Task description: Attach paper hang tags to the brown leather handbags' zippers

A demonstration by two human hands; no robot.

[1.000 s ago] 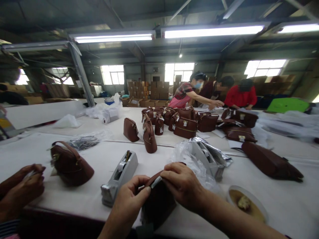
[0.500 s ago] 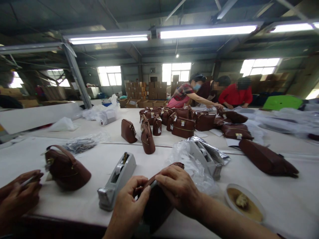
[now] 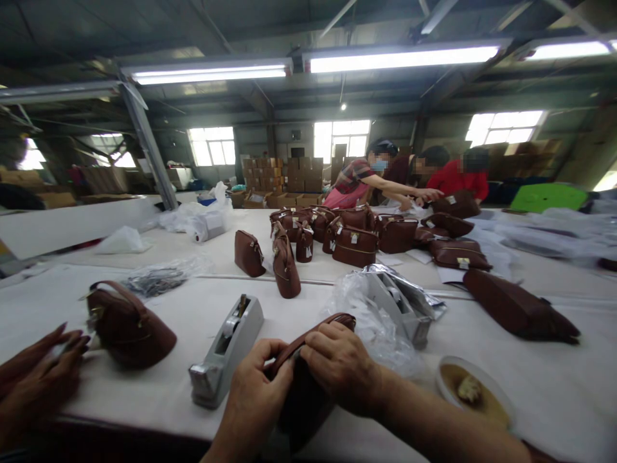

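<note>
Here's the dark brown leather-look handbag [image 3: 306, 405], front and centre at the near edge of the white table [image 3: 168, 395], its underside hidden so there's no telling whether it rests there. The left hand [image 3: 258, 389] has thumb and fingers clamped on its upper edge, by the curved brown handle [image 3: 315, 331], and the right hand [image 3: 342, 366], fingers bunched together and curled, grips that edge just beside it! Just left of the pair stands a long grey tape dispenser [image 3: 212, 373]; beyond the right hand, crumpled clear plastic [image 3: 373, 328] lies against a second grey dispenser [image 3: 414, 325], and a round, shallow pale-rimmed dish [image 3: 482, 370] sits near the right forearm. Over at far left, a co-worker's hands [image 3: 51, 370] hold something small and pale, near an upright brown handbag [image 3: 135, 331], while a cluster of brown bags [image 3: 354, 247] crowds the middle
</note>
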